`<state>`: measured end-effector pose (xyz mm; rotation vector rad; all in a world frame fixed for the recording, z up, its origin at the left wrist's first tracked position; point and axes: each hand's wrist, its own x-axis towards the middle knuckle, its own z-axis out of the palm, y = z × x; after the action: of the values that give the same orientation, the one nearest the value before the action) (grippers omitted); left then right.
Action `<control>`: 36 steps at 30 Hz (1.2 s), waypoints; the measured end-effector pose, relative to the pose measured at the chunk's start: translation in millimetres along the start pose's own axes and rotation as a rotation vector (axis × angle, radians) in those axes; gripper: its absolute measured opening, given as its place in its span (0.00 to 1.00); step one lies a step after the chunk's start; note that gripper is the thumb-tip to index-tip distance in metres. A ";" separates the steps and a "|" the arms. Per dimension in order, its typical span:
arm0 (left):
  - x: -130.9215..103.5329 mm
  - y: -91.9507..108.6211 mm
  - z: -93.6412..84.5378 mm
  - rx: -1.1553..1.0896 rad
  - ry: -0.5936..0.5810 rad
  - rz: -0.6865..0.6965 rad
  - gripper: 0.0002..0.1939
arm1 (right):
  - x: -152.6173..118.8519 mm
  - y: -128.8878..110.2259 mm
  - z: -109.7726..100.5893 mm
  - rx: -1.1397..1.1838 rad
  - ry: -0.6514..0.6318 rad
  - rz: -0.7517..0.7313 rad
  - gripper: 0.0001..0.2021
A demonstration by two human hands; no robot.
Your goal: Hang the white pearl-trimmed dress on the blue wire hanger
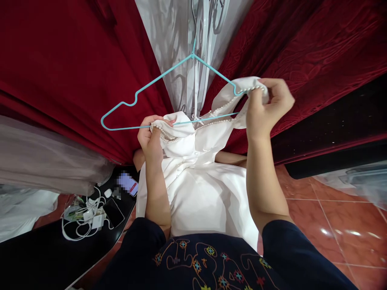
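Observation:
A white dress [208, 193] with bead-trimmed straps hangs down over my lap. In front of it is a light blue hanger [163, 75], its hook up among white hangers at the top. My right hand [270, 102] pinches one dress strap, which is looped over the hanger's right end. The other strap is bunched in my left hand [152, 137], at the hanger's lower bar. The hanger's left shoulder is bare and sticks out to the left of that hand. Beads along the neckline show between both hands.
Red curtains [75, 60] flank white fabric [167, 36] at the back. On a black bench [36, 257] at left lie tangled white cables [87, 217], a dark phone [113, 212] and a lit phone [128, 184]. Red floor tiles [341, 229] show at right.

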<state>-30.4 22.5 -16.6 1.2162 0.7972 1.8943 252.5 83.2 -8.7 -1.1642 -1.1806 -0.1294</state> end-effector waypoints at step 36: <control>11.3 -30.8 -87.9 0.550 0.170 -0.094 0.04 | -79.3 -46.5 -8.2 0.274 -0.452 0.205 0.09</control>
<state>-107.4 38.9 -67.7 1.3109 1.5115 1.7724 193.8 18.8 -39.2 -1.0901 -1.4095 0.4615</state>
